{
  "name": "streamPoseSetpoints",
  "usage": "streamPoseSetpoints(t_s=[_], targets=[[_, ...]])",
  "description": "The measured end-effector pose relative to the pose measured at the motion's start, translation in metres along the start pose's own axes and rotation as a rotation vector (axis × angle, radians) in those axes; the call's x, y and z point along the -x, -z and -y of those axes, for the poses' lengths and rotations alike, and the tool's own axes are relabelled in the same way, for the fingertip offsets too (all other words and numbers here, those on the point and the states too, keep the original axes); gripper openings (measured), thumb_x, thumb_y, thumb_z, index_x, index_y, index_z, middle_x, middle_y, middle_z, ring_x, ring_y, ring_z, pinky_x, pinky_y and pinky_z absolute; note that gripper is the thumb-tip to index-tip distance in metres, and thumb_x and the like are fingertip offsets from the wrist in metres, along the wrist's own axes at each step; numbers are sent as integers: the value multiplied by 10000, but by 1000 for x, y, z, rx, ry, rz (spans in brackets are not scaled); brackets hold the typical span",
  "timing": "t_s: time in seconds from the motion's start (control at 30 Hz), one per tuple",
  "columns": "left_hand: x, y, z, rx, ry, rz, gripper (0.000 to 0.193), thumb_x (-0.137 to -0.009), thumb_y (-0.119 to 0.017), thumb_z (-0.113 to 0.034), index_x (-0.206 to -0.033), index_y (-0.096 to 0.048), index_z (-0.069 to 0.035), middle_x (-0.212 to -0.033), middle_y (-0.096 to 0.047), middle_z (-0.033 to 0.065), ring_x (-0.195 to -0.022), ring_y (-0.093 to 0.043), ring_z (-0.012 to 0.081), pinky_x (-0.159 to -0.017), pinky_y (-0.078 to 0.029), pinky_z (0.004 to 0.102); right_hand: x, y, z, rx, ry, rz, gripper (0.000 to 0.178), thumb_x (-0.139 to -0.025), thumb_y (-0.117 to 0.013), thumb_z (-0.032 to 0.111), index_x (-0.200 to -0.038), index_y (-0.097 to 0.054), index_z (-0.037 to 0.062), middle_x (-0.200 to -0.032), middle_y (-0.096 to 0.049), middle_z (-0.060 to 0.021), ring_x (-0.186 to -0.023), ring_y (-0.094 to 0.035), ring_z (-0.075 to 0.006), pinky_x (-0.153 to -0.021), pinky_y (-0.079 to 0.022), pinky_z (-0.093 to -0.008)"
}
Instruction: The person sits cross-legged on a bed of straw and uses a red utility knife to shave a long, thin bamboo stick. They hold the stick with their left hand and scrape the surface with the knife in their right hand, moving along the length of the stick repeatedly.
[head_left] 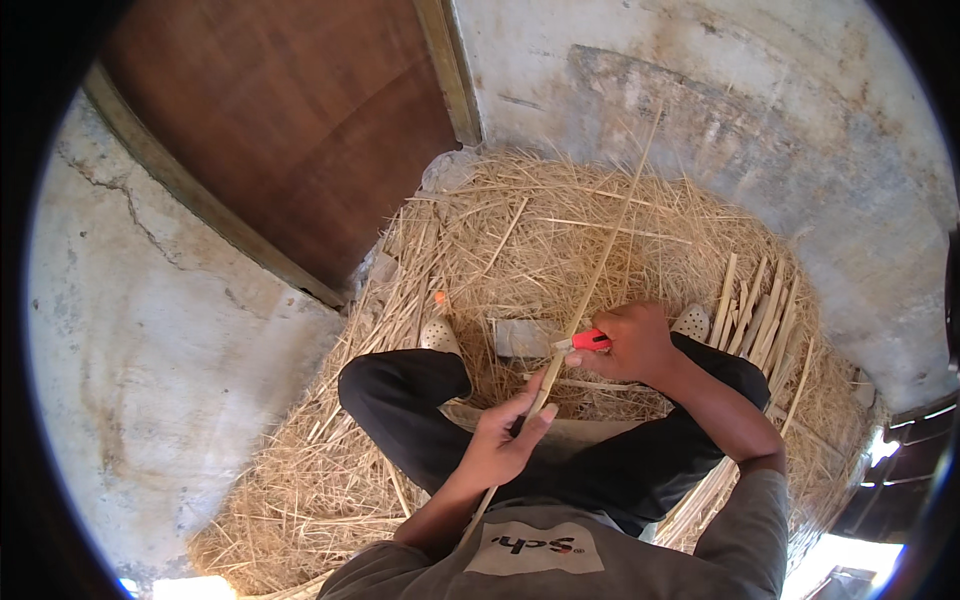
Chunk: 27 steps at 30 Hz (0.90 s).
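Left hand [503, 432] grips cane [590, 280]; its lower end hidden behind the arm. Right hand [632, 342] clenches red knife [588, 341], blade barely discernible.

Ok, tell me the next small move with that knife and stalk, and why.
Probably push the red-handled knife in the right hand a little further along the long stalk: its blade already rests on the stalk, which the left hand grips lower down.

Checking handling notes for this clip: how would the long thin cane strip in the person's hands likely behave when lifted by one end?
The cane strip is long and very thin, so it would probably bend and sway rather than stay rigid. It looks dry and light. The left hand grips it while the right hand holds a red-handled knife against it, which suggests it splits easily.
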<state>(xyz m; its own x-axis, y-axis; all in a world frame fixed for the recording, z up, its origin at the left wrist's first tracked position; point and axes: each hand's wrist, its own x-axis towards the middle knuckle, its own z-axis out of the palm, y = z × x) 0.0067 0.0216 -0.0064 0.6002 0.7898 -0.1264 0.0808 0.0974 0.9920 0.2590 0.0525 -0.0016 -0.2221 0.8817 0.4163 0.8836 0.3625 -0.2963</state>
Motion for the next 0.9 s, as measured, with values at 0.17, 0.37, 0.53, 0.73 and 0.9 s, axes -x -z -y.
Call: streamPoseSetpoints(t_s=[0.17, 0.37, 0.53, 0.73, 0.9], targets=[[-1, -2, -19, -29, 40, 0, 488, -969, -557, -118, -1402, -395, 40, -921, -554, 0, -855, -467, 56, -833, -400, 202, -12, 5, -28, 4, -215, -91, 587, -748, -662, 627, -547, -555, 86, -445, -471, -98, -407, -519, -299, -438, -412, -407], [0, -4, -15, -107, -67, -31, 482, -957, -558, -89, -1388, -401, 59, -885, -565, 30, -800, -468, 54, -787, -409, 198, -3, 1, -18, 74, -86, -82, 586, -748, -657, 630, -564, -579, 78, -466, -501, -114, -436, -545, -303, -461, -433, -407], [9, -3, -10, -205, -166, -15, 477, -922, -577, -39, -1367, -433, 56, -886, -607, 113, -749, -509, 88, -750, -439, 232, -14, 15, -47, 41, -333, -151, 578, -744, -654, 641, -572, -589, 94, -474, -498, -102, -448, -550, -292, -466, -426, -411], [12, -1, -10, -324, -202, -54, 534, -861, -573, 18, -1370, -421, 71, -771, -545, 127, -672, -497, 122, -657, -444, 270, -8, 5, -30, 30, -60, -181, 552, -746, -665, 615, -582, -586, 93, -484, -505, -98, -444, -550, -286, -460, -424, -395], [13, 0, -17, -316, -262, -13, 598, -812, -520, 78, -1398, -404, 45, -737, -504, 54, -691, -470, 86, -674, -402, 213, -17, 10, -50, 90, -157, -237, 540, -746, -676, 589, -591, -574, 83, -478, -495, -99, -445, -543, -296, -453, -419, -391]])
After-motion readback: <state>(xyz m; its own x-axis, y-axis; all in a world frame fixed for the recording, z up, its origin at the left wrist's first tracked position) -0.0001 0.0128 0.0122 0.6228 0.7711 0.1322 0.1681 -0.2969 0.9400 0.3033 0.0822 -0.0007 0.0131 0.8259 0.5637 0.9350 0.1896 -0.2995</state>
